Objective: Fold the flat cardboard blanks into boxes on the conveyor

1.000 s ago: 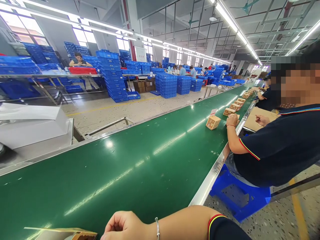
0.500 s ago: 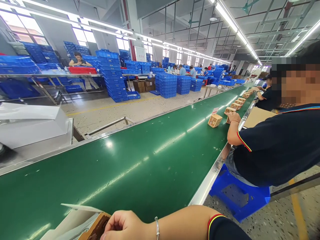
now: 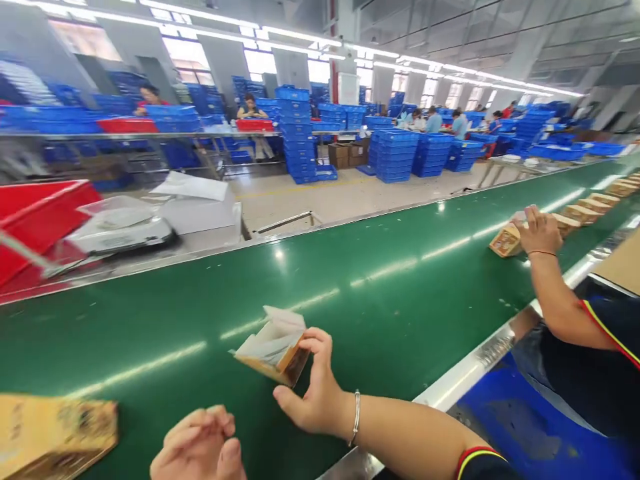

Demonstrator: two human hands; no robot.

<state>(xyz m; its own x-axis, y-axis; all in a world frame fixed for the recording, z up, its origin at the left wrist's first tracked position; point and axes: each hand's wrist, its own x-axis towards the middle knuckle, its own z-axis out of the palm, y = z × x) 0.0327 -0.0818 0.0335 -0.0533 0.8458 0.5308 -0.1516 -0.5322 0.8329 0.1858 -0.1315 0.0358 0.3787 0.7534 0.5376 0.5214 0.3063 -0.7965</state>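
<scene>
An open cardboard box [image 3: 295, 361], brown with printed sides and raised white flaps, stands on the green conveyor belt in front of me. Pale, thin wrapping shows inside it. My right hand [image 3: 325, 390], with a silver bracelet at the wrist, has its fingers on the box's right side and its thumb by the lower corner. Lower left of it, my left hand [image 3: 197, 448] is raised, half curled and open, holding nothing; it is slightly blurred. A second brown printed box [image 3: 55, 427] lies at the left edge, partly cut off and smeared by motion.
On the right, a co-worker's hand [image 3: 540, 232] touches a printed box [image 3: 505, 240], with more boxes in a row beyond. The belt [image 3: 390, 320] has a metal edge [image 3: 460, 387]. Across it stand a scale [image 3: 123, 230] and a red bin [image 3: 40, 213]. Stacked blue crates [image 3: 295, 133] stand behind.
The view has swung left. My right hand and the open box now sit farther into view over the belt. My left hand and another box have appeared. The co-worker's hand has moved onto the nearest box.
</scene>
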